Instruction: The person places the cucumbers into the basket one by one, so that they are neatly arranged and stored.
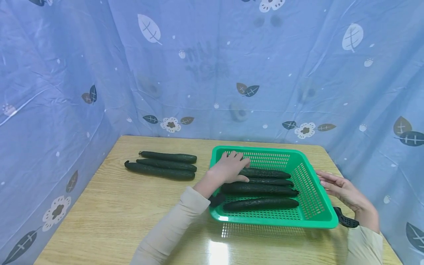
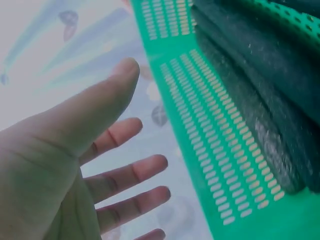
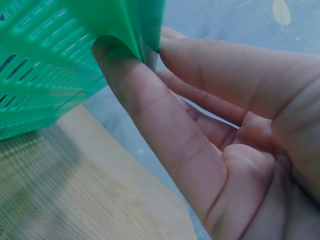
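Four cucumbers (image 1: 261, 203) near left hand (image 1: 228, 170), which is spread and empty; right hand (image 1: 349, 193) pinches green basket rim (image 1: 321, 223), likely steadying it.

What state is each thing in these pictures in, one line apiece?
Green basket, upright, loaded
Four cucumbers, lying in the basket
Three cucumbers, lying together on the table
Left hand, fingers spread, holding nothing
Right hand, apparently pinching the basket's rim
Blue curtain, hanging, creased
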Motion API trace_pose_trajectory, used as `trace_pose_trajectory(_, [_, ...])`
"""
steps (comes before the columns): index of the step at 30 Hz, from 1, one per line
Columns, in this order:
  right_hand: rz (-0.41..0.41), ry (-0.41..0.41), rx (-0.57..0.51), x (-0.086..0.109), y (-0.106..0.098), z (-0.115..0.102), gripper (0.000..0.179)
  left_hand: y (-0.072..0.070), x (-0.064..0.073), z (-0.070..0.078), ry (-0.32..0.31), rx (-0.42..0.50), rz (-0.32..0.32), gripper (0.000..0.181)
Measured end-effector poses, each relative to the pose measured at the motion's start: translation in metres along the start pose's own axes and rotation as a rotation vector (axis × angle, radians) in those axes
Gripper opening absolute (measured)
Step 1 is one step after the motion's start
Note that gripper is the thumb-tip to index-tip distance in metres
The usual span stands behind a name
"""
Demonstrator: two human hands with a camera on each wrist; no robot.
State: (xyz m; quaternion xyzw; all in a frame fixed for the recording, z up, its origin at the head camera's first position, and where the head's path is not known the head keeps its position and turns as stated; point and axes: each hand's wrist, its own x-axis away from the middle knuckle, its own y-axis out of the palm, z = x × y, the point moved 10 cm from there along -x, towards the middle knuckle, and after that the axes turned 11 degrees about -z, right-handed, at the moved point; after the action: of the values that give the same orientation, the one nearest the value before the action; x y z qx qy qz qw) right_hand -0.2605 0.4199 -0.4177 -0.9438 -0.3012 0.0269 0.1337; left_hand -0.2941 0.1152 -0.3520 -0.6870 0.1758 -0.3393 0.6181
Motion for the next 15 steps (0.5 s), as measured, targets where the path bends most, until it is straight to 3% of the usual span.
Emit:
trace_pose_trajectory(7, [0.001,-0.003,-0.012,-0.001,0.001,0.001,0.046,-0.004,0.026,-0.024,0.013,0.16,0.048,0.039])
trace_pose_trajectory(12, [0.005,-0.001,-0.028,0.0,-0.001,0.002,0.045,0.003,0.045,-0.044,0.051,0.331,0.049,0.037])
trace_pose_trajectory(15, [-0.001,-0.018,-0.049,0.0,-0.001,0.001,0.045,0.01,0.055,-0.057,0.044,0.371,0.076,0.037])
